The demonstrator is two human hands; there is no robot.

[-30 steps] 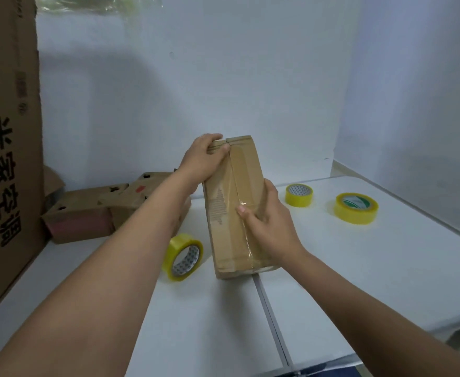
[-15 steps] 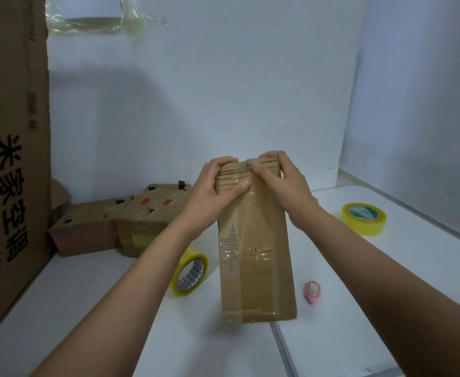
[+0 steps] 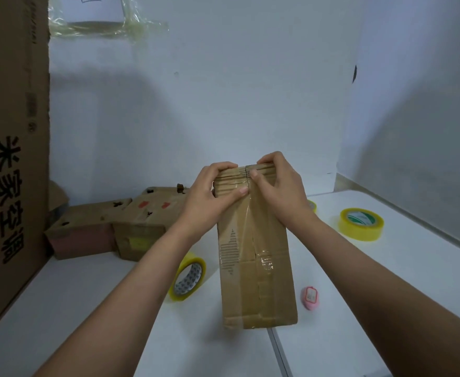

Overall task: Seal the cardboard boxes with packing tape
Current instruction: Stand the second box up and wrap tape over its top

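The big carton (image 3: 8, 159) stands at the left edge of the white desk (image 3: 386, 308), with a crumpled box (image 3: 109, 227) lying behind. The box (image 3: 253, 254) being sealed stands on end mid-desk, clear tape running up its front seam. Both hands hold its top: the left hand (image 3: 210, 191) curls round the left corner, thumb pressing the tape, and the right hand (image 3: 280, 186) grips the right corner, thumb on the seam. The step appears to be pressing the tape end over the top edge. It would go best with the box kept upright and thumbs rubbing outward from the seam, so no wrinkle or bubble stays. One tape roll (image 3: 188, 278) stands just left of the box, another (image 3: 360, 223) lies well right; a small pink cutter (image 3: 310, 297) lies near the base.
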